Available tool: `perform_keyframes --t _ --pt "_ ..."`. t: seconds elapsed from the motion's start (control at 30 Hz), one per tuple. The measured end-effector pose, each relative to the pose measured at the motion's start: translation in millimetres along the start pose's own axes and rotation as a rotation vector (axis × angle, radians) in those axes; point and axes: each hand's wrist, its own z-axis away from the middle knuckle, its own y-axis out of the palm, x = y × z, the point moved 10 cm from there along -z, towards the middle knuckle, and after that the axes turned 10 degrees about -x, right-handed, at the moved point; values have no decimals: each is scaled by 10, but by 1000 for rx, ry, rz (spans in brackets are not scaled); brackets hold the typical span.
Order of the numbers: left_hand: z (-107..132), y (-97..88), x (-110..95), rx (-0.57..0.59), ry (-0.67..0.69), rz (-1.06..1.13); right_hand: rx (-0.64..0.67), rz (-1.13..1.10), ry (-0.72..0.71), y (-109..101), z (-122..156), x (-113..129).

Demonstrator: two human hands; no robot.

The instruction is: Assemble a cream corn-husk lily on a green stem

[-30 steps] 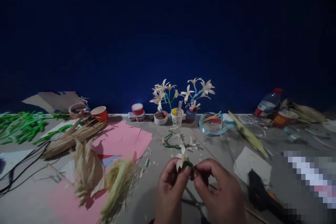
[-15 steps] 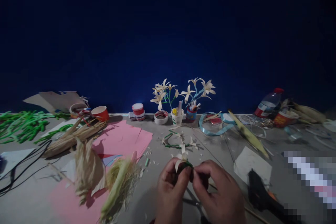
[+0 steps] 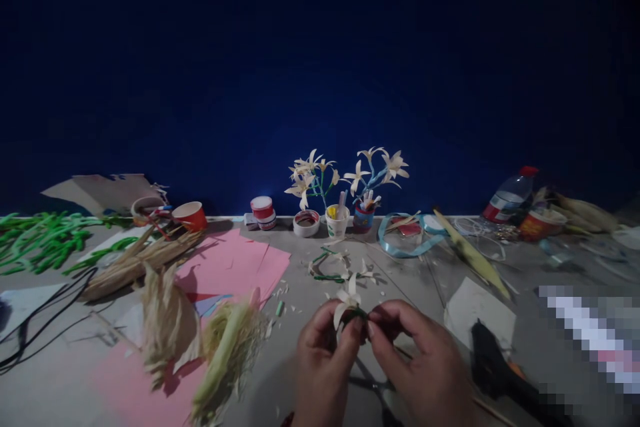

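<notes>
A small pale flower [image 3: 349,299], its petals like strips of corn husk, sits between my two hands low in the middle. My left hand [image 3: 325,363] is closed, pinching the flower's base between thumb and fingers. With thumb and forefinger together, my right hand [image 3: 423,363] grips the thin green stem [image 3: 361,313] just beside it. The exact grip points are partly covered by the fingertips. Just beyond my hands, more pale flowers on green stems [image 3: 330,277] lie on the grey table. A dark, thin tool [image 3: 373,384] lies beneath my hands, mostly hidden.
Finished-looking flowers [image 3: 310,180] stand in a white cup [image 3: 338,221]. Pink paper [image 3: 230,260], dry husks [image 3: 167,320] and green fuzzy stems [image 3: 40,240] cover the left side. To the right are a black glue-gun-like tool [image 3: 493,363], blue ribbon [image 3: 400,252] and a bottle [image 3: 510,197].
The flower has turned and risen slightly in my fingers, so its petals now stand more upright and show more fully. Both hands keep their pinch in nearly the same place.
</notes>
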Motion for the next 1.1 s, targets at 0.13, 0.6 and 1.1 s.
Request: perform_keyframes --t 0.13,0.6,1.1 --pt "-3 -5 -18 -6 14 -17 -30 22 1 -35 -4 8" --pt "24 9 120 -60 -165 121 -85 46 -156 -56 18 143" --pt "-4 -56 271 -114 -215 184 -189 129 -412 10 2 353"
